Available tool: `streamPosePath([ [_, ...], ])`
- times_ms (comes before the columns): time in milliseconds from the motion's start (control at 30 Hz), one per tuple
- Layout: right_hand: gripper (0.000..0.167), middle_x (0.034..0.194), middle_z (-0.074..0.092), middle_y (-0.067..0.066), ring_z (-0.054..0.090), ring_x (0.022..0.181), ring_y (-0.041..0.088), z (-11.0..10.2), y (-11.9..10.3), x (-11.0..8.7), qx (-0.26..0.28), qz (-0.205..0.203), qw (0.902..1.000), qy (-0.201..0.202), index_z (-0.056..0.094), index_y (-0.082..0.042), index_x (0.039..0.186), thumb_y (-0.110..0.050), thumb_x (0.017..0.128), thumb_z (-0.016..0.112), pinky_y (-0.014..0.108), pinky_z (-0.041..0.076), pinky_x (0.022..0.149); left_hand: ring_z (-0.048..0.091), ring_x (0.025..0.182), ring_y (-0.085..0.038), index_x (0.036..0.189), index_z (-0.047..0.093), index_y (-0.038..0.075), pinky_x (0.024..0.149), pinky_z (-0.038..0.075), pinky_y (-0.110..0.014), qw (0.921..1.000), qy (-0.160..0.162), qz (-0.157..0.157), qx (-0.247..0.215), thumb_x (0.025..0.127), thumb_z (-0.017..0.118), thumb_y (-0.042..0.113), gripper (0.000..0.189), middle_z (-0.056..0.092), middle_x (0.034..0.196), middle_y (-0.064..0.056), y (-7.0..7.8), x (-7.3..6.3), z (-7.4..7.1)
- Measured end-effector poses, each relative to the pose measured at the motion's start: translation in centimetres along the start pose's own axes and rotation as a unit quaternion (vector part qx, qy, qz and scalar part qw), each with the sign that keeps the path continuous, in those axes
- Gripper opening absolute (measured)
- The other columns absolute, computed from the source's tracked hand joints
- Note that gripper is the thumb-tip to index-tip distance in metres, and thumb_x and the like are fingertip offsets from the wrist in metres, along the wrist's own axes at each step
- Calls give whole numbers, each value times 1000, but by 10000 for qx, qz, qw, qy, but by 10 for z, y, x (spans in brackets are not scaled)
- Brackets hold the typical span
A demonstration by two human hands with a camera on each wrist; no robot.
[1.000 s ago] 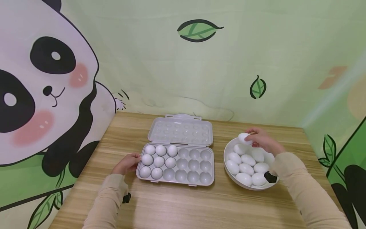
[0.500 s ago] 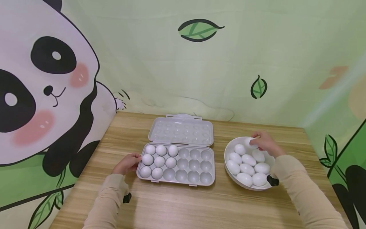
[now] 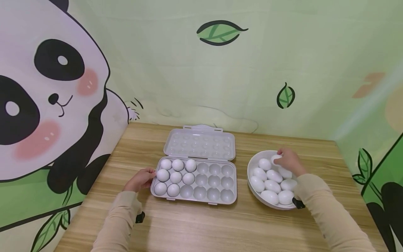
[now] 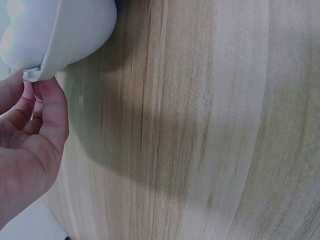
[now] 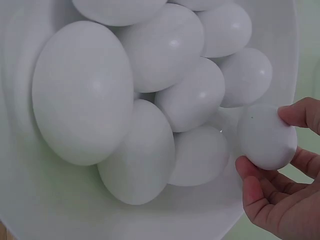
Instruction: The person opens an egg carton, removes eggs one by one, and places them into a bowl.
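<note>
A grey plastic egg carton (image 3: 213,182) lies with its lid folded back on the table. White eggs (image 3: 175,177) fill cups on its left side, while the cups on the right are bare. My left hand (image 3: 141,179) pinches the carton's left edge; in the left wrist view, thumb and fingers meet at that rim (image 4: 50,60). To the right, my right hand (image 3: 290,162) reaches over the back of a white bowl (image 3: 249,171) of several eggs. Its thumb and fingertips grip one egg (image 5: 266,136) inside the bowl, by the wall.
The carton's lid (image 3: 199,142) leans back toward the green, panda-printed backdrop (image 3: 157,70) behind the wooden table (image 3: 195,224). Bare wood separates carton and bowl. Other eggs (image 5: 82,92) lie close together in the bowl.
The right hand has lowered an egg from above the bowl's back rim down into the bowl, still gripping it. The left hand has stayed at the carton's edge.
</note>
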State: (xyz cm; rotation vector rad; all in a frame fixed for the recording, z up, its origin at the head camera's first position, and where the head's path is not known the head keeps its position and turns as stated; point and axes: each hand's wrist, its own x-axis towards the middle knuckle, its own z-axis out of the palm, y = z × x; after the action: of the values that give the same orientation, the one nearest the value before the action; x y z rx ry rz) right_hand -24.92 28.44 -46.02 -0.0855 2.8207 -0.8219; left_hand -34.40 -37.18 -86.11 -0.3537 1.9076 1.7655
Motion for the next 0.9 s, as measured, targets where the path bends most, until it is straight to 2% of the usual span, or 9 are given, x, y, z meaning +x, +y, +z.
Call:
streamPosePath([
  [100,34,90,56,23,50,79,31,2,0,0,-153,9,9999,24,50,10,97,-12,74,60,38,41,68,58,82,-19,107,51,10,67,50,-39,9999,-21,116,58,79,63,33,38,56,95,-6,36,-45,25],
  [267,37,94,56,27,51,82,34,6,0,2,-416,-70,9990,139,49,12,100,-11,73,59,43,41,74,53,76,-14,104,47,-1,66,48,-31,9988,174,142,445,90,50,17,23,52,87,-5,163,-199,112],
  [367,38,96,56,29,52,85,38,7,0,2,-546,-107,9982,203,49,12,101,-10,72,58,46,41,76,51,75,-12,106,43,-7,67,47,-26,9972,339,-5,662,92,43,10,22,50,85,-5,215,-261,148],
  [433,38,97,56,29,52,87,39,8,0,2,-631,-114,9977,221,49,13,101,-10,72,58,47,41,77,50,74,-11,105,42,-9,66,47,-25,9971,377,-70,661,92,41,8,21,50,84,-4,226,-273,155],
  [500,39,98,56,30,52,88,41,9,0,2,-706,-94,9972,223,49,13,102,-10,72,58,48,41,78,50,74,-11,106,41,-8,66,47,-25,9961,462,-114,737,92,39,7,21,50,84,-5,224,-270,155],
  [567,40,100,56,30,52,90,42,10,1,2,-767,-68,9968,203,49,13,104,-10,73,58,48,41,79,51,75,-12,108,41,-6,68,47,-27,9957,514,-133,754,93,40,9,22,50,87,-5,209,-253,146],
  [733,42,104,54,31,51,94,43,12,1,3,-873,-18,9960,179,48,13,108,-11,75,57,49,41,81,52,75,-17,104,48,1,66,48,-33,9984,-59,383,414,90,49,19,23,52,87,-9,156,-195,108],
  [833,42,104,54,31,51,94,43,12,0,2,-936,-33,9954,185,48,13,108,-11,75,58,49,41,81,52,71,-15,102,48,1,61,48,-30,9983,-27,377,440,90,51,21,24,51,83,-6,157,-196,107],
  [900,42,104,54,32,51,95,43,12,-1,2,-964,-36,9952,182,48,13,108,-11,74,58,49,41,81,51,73,-13,106,45,-3,63,47,-29,9978,157,190,619,91,47,17,24,51,85,-6,181,-222,125],
])
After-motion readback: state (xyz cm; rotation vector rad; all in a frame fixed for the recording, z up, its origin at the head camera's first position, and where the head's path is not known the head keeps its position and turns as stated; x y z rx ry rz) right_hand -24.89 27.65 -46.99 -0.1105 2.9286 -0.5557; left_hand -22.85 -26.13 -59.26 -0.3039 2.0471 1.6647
